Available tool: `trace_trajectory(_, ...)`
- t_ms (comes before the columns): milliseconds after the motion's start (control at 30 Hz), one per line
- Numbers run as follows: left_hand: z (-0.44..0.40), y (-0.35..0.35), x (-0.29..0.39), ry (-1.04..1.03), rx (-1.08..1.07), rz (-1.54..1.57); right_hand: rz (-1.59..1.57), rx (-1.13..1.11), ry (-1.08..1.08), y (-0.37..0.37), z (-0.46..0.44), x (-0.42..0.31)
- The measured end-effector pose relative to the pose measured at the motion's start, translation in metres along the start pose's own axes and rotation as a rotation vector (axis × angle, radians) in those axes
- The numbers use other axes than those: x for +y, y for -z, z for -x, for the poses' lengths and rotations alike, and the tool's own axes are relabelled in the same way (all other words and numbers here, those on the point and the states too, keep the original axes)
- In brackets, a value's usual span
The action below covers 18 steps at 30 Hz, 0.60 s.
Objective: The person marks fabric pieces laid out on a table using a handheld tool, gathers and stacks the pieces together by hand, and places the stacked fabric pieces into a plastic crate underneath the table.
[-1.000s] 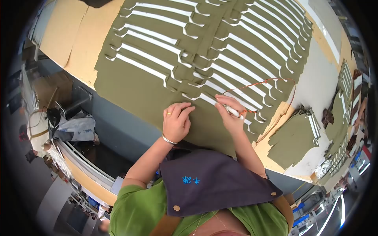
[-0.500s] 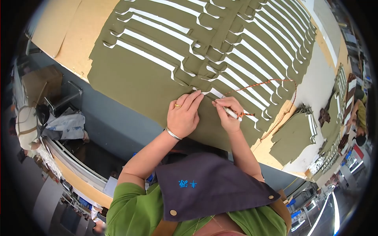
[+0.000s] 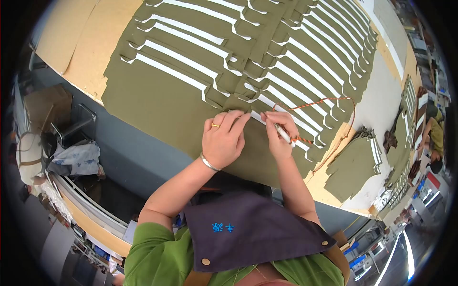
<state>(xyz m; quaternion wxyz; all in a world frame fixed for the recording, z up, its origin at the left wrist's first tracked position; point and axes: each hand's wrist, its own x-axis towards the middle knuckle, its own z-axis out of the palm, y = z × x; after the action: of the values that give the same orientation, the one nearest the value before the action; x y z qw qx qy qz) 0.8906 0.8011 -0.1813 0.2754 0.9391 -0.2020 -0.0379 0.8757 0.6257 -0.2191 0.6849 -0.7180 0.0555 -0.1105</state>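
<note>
The right hand pinches a white pen-like tool tied to an orange cord, close above the olive fabric on the desk. The left hand lies on the fabric, fingers slightly spread, fingertips near a white strip.

We wear a green short-sleeved top under a dark purple apron bib with 2 blue characters, 2 brass-coloured snaps and brown straps. Our left hand has 1 gold ring; a silver bracelet circles the wrist.
</note>
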Motion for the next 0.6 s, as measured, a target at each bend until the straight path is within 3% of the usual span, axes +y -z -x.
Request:
trace_trajectory(100,-0.014,-0.014,-0.001,0.005,0.097,-0.127,0.022,-0.01,0.039,-0.004,-0.013,0.007)
trace_trajectory(300,-0.021,-0.012,-0.003,0.037,0.014,-0.118,0.21,-0.134,0.136,0.0,-0.015,0.017)
trace_trajectory(500,-0.025,-0.011,-0.002,0.051,0.007,-0.111,0.03,-0.137,0.088,0.008,-0.009,0.024)
trace_trajectory(600,-0.027,-0.01,0.0,0.108,0.039,-0.075,-0.082,-0.022,0.023,0.009,-0.018,0.015)
